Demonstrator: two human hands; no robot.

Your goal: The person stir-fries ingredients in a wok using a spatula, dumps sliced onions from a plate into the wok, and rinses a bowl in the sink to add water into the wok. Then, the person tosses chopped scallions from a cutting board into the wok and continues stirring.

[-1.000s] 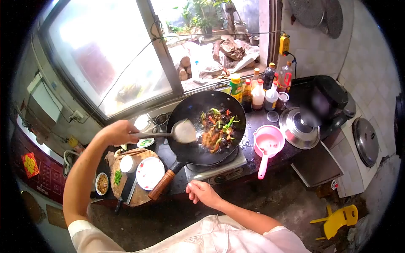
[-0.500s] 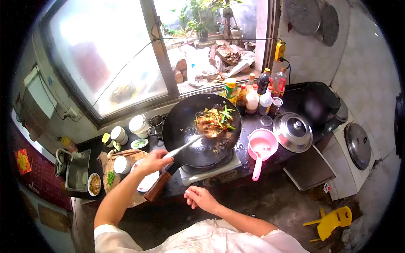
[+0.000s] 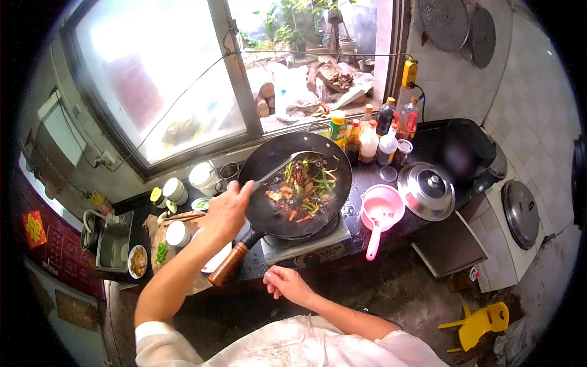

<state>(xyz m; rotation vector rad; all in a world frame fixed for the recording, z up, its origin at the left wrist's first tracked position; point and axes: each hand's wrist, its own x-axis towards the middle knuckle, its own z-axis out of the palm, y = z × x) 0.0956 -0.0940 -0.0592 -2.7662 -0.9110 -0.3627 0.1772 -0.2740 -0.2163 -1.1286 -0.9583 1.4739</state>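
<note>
My left hand (image 3: 227, 211) is closed around the handle of a metal spatula (image 3: 273, 174), above the left rim of a black wok (image 3: 260, 211). The spatula's head is at the far side of the wok, touching the stir-fried food (image 3: 306, 186), a spread of green strips, brown pieces and bits of red. The wok sits on a silver gas stove (image 3: 306, 248), its wooden handle (image 3: 228, 264) pointing toward me at the left. Held in front of the stove, my right hand (image 3: 289, 285) has loosely curled fingers and nothing visible in them.
Right of the stove are a pink ladle-like dipper (image 3: 382, 205) and a steel lid (image 3: 426, 191). Several sauce bottles (image 3: 369, 144) line the window side. At left are a chopping board (image 3: 157, 235), white containers (image 3: 178, 233), a food bowl (image 3: 137, 263) and a sink (image 3: 115, 244).
My left hand has moved up and forward, and the spatula has swung to the wok's far side. The food, heaped at the right before, is now spread lower across the wok. My right hand barely moved.
</note>
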